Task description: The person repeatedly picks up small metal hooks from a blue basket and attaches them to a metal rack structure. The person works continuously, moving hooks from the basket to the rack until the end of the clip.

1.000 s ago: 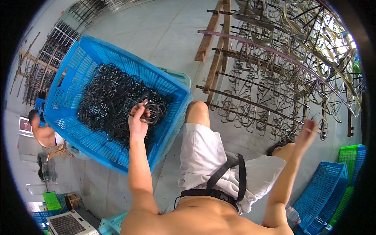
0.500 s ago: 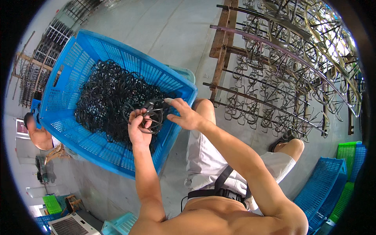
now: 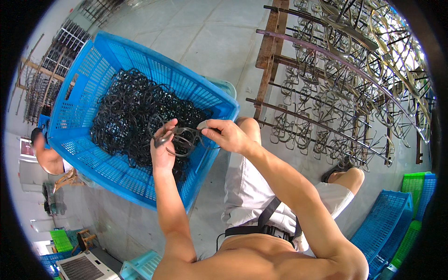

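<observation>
My left hand (image 3: pixel 163 154) is closed around several dark eyeglass frames (image 3: pixel 183 151), whose rims stick out past the fingers. With thumb and index finger pinched together, my right hand (image 3: pixel 227 135) grips the edge of one dark frame at the near right side of the bunch. A fingertip of this hand has a pale cover. Both hands are over the near right part of a large blue plastic crate (image 3: pixel 135 198). Inside it lies a tangled heap of black eyeglass frames (image 3: pixel 135 112).
A wooden rack with rods (image 3: pixel 273 51) full of hanging eyeglass frames stands at the right. Blue crates (image 3: pixel 380 228) and green crates (image 3: pixel 413 186) are at the lower right. Another person's arm (image 3: pixel 46 156) shows at the far left, and a boxy pale appliance (image 3: pixel 84 270) stands lower left.
My right hand has closed from spread fingers into a pinch on a frame. The frames between my hands have come up clearer of the heap, and the view has shifted slightly.
</observation>
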Action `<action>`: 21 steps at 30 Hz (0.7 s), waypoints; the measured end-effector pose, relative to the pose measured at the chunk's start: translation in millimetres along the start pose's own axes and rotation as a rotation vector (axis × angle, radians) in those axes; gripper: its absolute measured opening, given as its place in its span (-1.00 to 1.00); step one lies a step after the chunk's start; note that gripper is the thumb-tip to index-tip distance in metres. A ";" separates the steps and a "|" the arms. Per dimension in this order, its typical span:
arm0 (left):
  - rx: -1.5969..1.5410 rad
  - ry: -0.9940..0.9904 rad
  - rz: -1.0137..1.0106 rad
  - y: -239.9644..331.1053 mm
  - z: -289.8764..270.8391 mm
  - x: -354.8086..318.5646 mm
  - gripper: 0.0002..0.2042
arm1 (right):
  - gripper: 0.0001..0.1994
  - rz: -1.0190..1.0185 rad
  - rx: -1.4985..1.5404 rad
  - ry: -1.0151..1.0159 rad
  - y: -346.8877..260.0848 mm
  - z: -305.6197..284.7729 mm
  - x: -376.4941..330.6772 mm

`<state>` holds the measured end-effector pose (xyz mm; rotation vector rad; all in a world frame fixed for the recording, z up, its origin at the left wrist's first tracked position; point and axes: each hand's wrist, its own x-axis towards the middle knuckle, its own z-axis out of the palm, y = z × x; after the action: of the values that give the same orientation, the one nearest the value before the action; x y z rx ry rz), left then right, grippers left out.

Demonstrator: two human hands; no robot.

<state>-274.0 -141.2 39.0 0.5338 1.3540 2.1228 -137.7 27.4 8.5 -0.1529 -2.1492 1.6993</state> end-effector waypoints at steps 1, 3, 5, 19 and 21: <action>0.078 -0.040 0.049 3.1 5.6 4.1 -0.73 | -0.81 -0.061 -0.085 0.037 1.8 -1.8 0.4; 0.128 -0.005 0.109 13.3 16.9 9.9 -0.78 | -0.81 -0.085 -0.302 0.025 2.9 -7.9 0.4; 0.166 -0.002 0.118 19.3 21.3 20.3 -0.83 | -0.79 0.028 -0.569 -0.062 -4.2 -27.3 -8.8; 0.586 -0.181 -0.230 -10.0 19.1 21.7 -0.94 | -0.79 -0.065 0.170 1.915 -14.6 -259.0 -305.9; 0.680 -0.206 -0.187 -11.6 25.3 25.0 -0.93 | -0.81 -0.059 0.125 2.038 -13.8 -286.1 -315.8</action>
<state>-275.2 -103.8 39.6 0.8215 1.9059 1.3823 259.4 182.2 -0.2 -1.1173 -0.4393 0.6621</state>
